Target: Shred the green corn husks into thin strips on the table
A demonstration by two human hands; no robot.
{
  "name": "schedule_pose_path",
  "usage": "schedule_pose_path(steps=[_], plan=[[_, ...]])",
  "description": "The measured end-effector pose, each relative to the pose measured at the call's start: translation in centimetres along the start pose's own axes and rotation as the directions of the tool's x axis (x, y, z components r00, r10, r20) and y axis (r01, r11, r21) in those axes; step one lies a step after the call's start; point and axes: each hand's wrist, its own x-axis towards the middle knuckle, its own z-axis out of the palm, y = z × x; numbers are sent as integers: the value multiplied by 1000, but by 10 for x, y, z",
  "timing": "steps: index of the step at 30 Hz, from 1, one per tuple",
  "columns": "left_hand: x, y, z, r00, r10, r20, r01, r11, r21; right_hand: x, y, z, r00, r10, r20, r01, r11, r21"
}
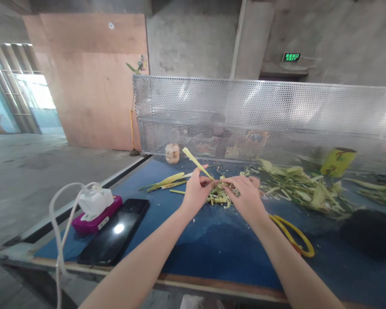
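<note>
My left hand (pixel 196 189) is closed around a pale yellow-green plant stalk (pixel 194 160), which slants up and to the left above the fingers. Close beside it, my right hand (pixel 242 189) pinches at the stalk's lower end, so the fingertips of both hands almost meet. Exactly what lies between the right fingertips is partly hidden. Under the hands is a small heap of chopped green bits (pixel 220 200). Several longer yellow-green stalks (pixel 167 181) lie on the blue tabletop (pixel 209 253), left of my left hand.
A large pile of leafy stalks (pixel 304 186) spreads at the right, near a yellow can (pixel 338 162) and yellow tubing (pixel 296 236). A phone (pixel 114 231), a purple power strip (pixel 96 214) and a white charger lie left. Behind stands a perforated metal screen (pixel 186 116), with a whitish roll (pixel 172 153) before it.
</note>
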Motion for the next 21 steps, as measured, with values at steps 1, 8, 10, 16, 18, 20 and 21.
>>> schedule_pose_path(steps=[1,8,10,16,18,20,21], plan=[[0,0,1,1000,-10,7,10,1000,-17,0,0,1,1000,11,0,-11,1000,-6],[3,-1,3,991,-134,-2,130,968,-214,-3,-7,7,992,37,-123,-46,996,-75],[5,-3,2,982,-185,-45,163,938,-307,-5,-11,6,991,14,-133,-24,997,-69],[9,-6,3,949,-304,-84,185,750,-635,-10,-17,22,869,362,338,-367,929,-50],[9,-6,4,947,-312,-80,178,713,-678,-10,-15,29,814,418,404,-467,884,26],[8,-6,5,942,-328,-68,189,689,-699,-9,-13,32,784,481,393,-545,837,61],[8,-6,6,940,-336,-56,202,682,-703,-8,-12,31,781,507,365,-564,823,64]])
